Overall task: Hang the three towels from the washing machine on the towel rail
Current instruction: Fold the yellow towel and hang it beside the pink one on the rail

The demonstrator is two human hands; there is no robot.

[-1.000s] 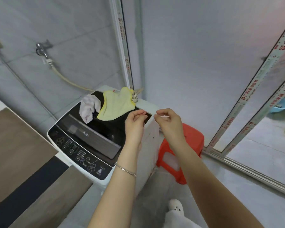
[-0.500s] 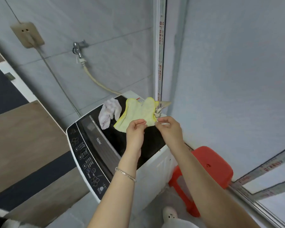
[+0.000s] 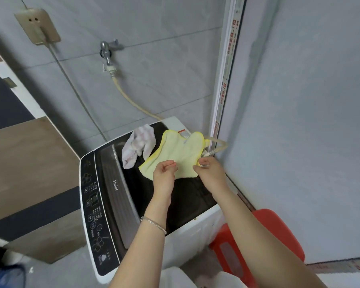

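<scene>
left hand (image 3: 164, 173) and right hand (image 3: 211, 173) had reached the 6 and 3 o'clock edges of the yellow microfibre towel (image 3: 179, 150); fingers curled, grip unconfirmed. pickup looked imminent.

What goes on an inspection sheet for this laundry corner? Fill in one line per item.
Surface: washing machine lid, dark, closed.
Job's things: yellow towel and striped white towel lie on the lid; third towel and rail not seen.
Clutter: nothing seen.
Hands: left hand and right hand at the yellow towel's near edge, fingers curled; grip unclear.
Cables: grey cord from wall socket runs down behind the machine; beige hose from tap.
Surroundings: tiled wall, red stool beside the machine.
</scene>
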